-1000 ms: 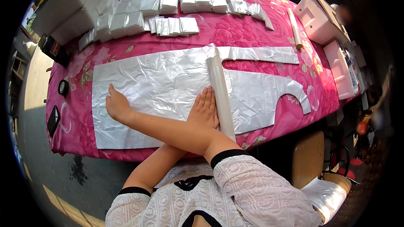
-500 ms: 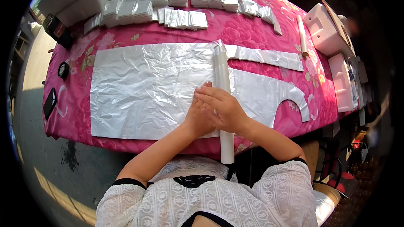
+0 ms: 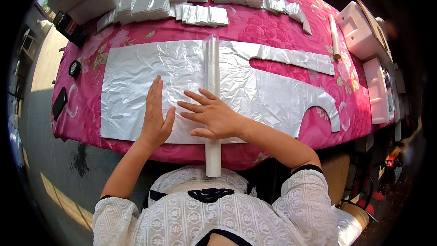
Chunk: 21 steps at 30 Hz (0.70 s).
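Note:
A crinkled silvery-white plastic sheet (image 3: 136,95), cut like an apron with two strap-like ends at its right, lies flat across the table. A pale, shiny tube-like roll (image 3: 212,68) lies across it, from beyond its far edge to past the table's near edge. My left hand (image 3: 157,118) is open over the sheet, left of the roll, thumb apart from the fingers. Flat and with fingers spread, my right hand (image 3: 214,116) covers the middle of the roll. Its fingertips point left over the sheet; whether the palm presses on the roll is hidden.
Several stacks of folded silvery-white packets (image 3: 150,7) line the far side of the pink flowered tablecloth (image 3: 268,29). At the left are a dark bottle (image 3: 69,29), a small black round object (image 3: 74,68) and a phone (image 3: 59,103). Another roll (image 3: 334,36) and foam boxes (image 3: 357,29) stand right.
The roll has moved left across the sheet. My hands, overlapped at the roll before, have come apart; the left is farther left and the right has moved slightly left with fingers spread.

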Tool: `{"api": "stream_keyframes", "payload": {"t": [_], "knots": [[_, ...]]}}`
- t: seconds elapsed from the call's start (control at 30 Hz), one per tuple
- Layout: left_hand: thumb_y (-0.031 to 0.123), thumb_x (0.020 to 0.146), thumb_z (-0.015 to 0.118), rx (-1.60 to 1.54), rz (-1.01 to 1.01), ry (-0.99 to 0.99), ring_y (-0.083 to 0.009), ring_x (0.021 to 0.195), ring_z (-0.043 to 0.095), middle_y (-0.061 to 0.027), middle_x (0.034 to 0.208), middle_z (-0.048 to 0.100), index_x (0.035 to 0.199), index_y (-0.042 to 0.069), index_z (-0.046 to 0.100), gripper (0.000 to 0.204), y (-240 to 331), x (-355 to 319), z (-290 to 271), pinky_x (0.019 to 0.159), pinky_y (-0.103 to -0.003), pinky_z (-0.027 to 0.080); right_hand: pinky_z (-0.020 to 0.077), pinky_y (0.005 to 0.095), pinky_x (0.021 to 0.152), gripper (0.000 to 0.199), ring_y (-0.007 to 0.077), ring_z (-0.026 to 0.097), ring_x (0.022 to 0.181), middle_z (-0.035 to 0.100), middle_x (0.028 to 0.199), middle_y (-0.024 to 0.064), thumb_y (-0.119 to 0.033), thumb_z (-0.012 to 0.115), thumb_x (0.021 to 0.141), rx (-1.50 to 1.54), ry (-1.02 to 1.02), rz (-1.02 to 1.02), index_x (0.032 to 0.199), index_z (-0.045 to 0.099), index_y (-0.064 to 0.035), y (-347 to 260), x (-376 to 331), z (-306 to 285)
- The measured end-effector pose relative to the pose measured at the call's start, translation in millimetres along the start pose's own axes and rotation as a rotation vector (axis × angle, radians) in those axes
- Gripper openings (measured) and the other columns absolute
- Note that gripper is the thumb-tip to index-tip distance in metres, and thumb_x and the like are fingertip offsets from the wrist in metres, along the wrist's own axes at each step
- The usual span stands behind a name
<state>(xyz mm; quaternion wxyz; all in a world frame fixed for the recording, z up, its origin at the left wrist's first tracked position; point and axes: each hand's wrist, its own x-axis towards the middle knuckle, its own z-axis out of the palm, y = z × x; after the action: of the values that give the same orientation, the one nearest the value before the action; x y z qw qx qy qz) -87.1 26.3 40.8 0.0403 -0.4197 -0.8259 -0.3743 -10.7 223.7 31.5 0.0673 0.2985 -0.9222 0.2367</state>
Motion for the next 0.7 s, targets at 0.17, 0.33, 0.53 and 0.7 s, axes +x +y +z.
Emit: {"api": "stream_keyframes", "payload": {"t": [0.17,0.33,0.53,0.7], "knots": [[0.022,0.091,0.035,-0.287,-0.333,0.154,-0.0276,0.131,0.026,-0.0154,0.142,0.029,0.136,-0.001,0.027,0.051,-35.4,-57.4,-57.9,0.106,-0.039,0.023,0.0407,0.0409,0.092,0.035,0.0319,0.049,0.113,0.057,0.116,0.0133,-0.029,0.054,0.086,0.684,-0.079,-0.228,0.109,0.058,-0.0033,-48.3,79.8,7.3],[0.027,0.093,0.033,-0.398,-0.525,0.209,-0.0256,0.128,0.033,-0.0143,0.141,0.032,0.134,-0.001,0.031,0.05,-41.1,-122.7,-90.7,0.102,-0.037,0.029,0.0383,0.0409,0.095,0.029,0.0288,0.049,0.113,0.055,0.118,0.0103,-0.016,0.06,0.08,0.246,0.166,-0.1,0.107,0.057,-0.0059,9.8,78.4,0.7],[0.032,0.093,0.035,-0.499,-0.572,0.224,-0.0249,0.123,0.04,-0.0146,0.14,0.033,0.133,-0.001,0.034,0.052,-36.1,-153.7,-99.2,0.099,-0.035,0.033,0.0165,0.0442,0.109,0.061,0.0288,0.022,0.134,0.031,0.142,0.0094,-0.045,0.047,0.085,-0.063,-0.127,-0.128,0.135,0.037,-0.0107,29.5,101.3,25.1],[0.024,0.087,0.05,-0.301,-0.615,0.108,-0.0262,0.119,0.043,-0.0153,0.138,0.035,0.131,-0.001,0.036,0.053,-25.0,-144.0,-112.5,0.096,-0.035,0.036,0.021,0.0461,0.107,0.061,0.0277,0.032,0.129,0.036,0.139,0.01,-0.052,0.036,0.089,-0.101,-0.139,-0.3,0.133,0.039,-0.0099,4.7,210.8,73.6]]}}
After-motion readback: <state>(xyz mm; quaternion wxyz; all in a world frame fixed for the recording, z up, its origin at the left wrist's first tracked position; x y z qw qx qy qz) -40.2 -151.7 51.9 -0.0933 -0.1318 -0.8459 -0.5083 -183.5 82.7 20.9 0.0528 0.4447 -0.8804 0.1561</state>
